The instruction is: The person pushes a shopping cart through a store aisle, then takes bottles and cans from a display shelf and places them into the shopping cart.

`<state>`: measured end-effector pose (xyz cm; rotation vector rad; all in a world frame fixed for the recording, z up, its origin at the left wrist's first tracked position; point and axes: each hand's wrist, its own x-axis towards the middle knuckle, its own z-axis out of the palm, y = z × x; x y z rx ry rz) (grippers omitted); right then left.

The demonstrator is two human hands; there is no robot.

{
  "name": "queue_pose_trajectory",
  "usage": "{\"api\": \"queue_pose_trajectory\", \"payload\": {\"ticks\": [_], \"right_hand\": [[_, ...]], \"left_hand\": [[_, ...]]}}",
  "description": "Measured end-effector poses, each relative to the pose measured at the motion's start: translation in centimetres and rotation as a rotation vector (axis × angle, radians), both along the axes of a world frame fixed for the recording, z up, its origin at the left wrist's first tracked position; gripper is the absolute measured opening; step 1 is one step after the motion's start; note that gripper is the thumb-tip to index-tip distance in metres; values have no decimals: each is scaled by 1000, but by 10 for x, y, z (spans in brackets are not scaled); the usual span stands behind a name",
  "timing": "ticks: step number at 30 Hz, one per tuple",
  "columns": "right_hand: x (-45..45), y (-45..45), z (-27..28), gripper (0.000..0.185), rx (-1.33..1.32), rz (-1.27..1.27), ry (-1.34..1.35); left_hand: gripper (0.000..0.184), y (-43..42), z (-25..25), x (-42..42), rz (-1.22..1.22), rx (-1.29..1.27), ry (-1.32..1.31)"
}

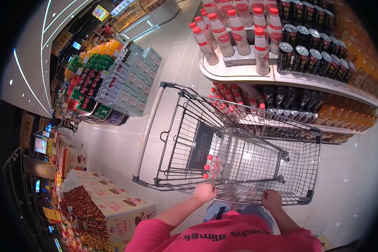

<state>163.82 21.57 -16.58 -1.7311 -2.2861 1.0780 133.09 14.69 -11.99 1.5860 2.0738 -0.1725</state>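
Head view, cart: the shopping cart (pixel 316 168) stands lengthwise across the floor, its handle (pixel 148 130) at the left end, one long side along the person's front.
Left hand: the left hand (pixel 205 192) is on the near long side of the cart, toward the handle end, fingers curled and clamped on the top rail.
Right hand: the right hand (pixel 272 199) is on the same side, nearer the front corner, its fingers closed together in a fist on the rail.
Bottles in the cart: three red-capped bottles (pixel 213 167) lie side by side by the near long side, just beyond the left hand, their caps toward the handle; a dark panel (pixel 201 145) is just beside them.
Upper shelf: past the far side of the cart, white bottles (pixel 261 52) with red caps stand by the rounded left corner of the upper shelf (pixel 239 75); black cans (pixel 301 56) fill rows to their right.
Lower shelf: more red-capped bottles, dark containers and orange drinks (pixel 344 117) are seen below, partly through the cart's wires.
Carton stack: pale green cartons (pixel 136 84) are stacked well apart from the handle, beside colorful packs (pixel 88 80).
Snack display: printed boxes (pixel 126 210) and wrapped goods (pixel 82 206) are at lower left, near the person's pink sleeve (pixel 149 235).
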Motion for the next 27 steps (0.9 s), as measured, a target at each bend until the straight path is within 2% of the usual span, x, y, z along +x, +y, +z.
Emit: {"api": "queue_pose_trajectory", "payload": {"ticks": [6, 9, 12, 16, 17, 20, 21, 24, 27], "right_hand": [[-6, 7, 14, 15, -151, -19, -104], [1, 3, -6, 17, -95, -17, -34], [0, 6, -13, 19, -167, 3, -106], [-9, 31, -18, 16, -201, -92, 281], [-17, 49, -19, 18, -140, -78, 325], [-61, 129, 31, 33, 172, -65, 498], [-80, 153, 70, 37, 268, -60, 601], [-121, 233, 128, 48, 683, -73, 662], [-149, 294, 159, 58, 836, -229, 600]], "left_hand": [[28, 2, -2, -2, -37, -47, -31], [28, 2, 0, -3, -55, -7, -44], [29, 1, -4, -4, -56, 13, -67], [30, 3, -2, -4, -2, -36, -89], [28, 4, 0, -4, 17, -67, -82], [27, 1, -10, -7, 31, -47, -120], [26, 3, -5, -7, 39, -55, -120], [23, -1, -21, -12, 97, 44, -193], [22, -5, -24, -16, 132, 158, -335]]}}
